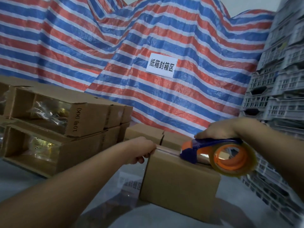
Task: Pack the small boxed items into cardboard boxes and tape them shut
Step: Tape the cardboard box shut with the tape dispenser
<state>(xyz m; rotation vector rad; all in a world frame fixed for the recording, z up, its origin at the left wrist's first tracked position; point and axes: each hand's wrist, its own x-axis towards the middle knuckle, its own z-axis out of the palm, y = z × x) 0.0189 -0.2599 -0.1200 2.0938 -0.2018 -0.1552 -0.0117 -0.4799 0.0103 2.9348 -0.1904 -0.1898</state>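
- Cardboard box [179, 181] stands closed on the grey desk [24, 186], at about 5 o'clock from the middle of the view, close in front of us.
- We judge that the step in hand is the taping: the tape dispenser [218, 155] sits on the top face of the box at its 3 o'clock end, and a shiny strip of tape [166, 150] lies along the top seam toward the 9 o'clock end.
- Our right hand [218, 130] lies over the blue handle of the dispenser with the fingers curled around it, so this grip is closed on the tool.
- Our left hand [143, 150] rests on the 9 o'clock top corner of the box; the fingers bend over the edge and the thumb lies on the side. It seems to hold the tape end down, but we cannot tell this surely.
- For the next move we think the strip must be cut at the dispenser blade and pressed flat over the edge, while the left hand keeps the box from sliding.
- Small boxed items [54, 122] wait in a stack at 9 o'clock, well apart from the box.
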